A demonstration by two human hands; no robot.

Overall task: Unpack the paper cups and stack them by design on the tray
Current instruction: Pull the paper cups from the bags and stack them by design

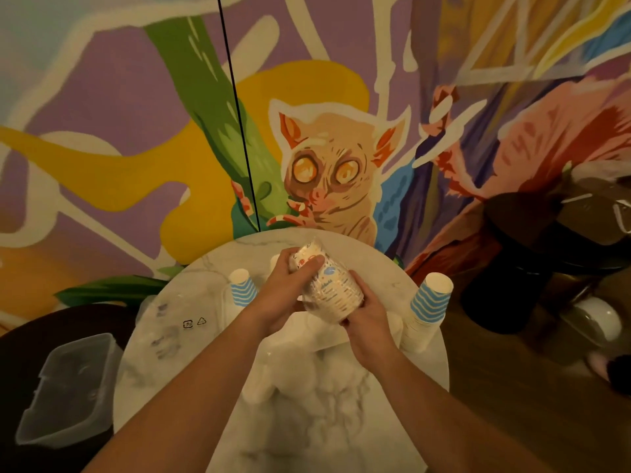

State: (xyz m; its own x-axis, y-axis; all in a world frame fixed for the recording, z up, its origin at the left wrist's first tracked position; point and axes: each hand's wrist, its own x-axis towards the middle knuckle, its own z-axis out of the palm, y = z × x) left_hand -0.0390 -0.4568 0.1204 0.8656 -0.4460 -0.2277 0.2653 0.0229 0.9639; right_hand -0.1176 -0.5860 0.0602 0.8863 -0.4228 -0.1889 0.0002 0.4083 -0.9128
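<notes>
Now | both hands (327,298) grip wrapped cups (329,291) | table (177,336) centre

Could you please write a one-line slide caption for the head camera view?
Both hands, left and right, hold a wrapped cup stack above the marble table.

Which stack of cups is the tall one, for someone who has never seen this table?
Find the round marble table below the big-eyed animal mural. At its right edge, beside the right hand, stands the tall stack of blue-wave cups. The blue-wave stack left of the hands is far shorter.
</notes>
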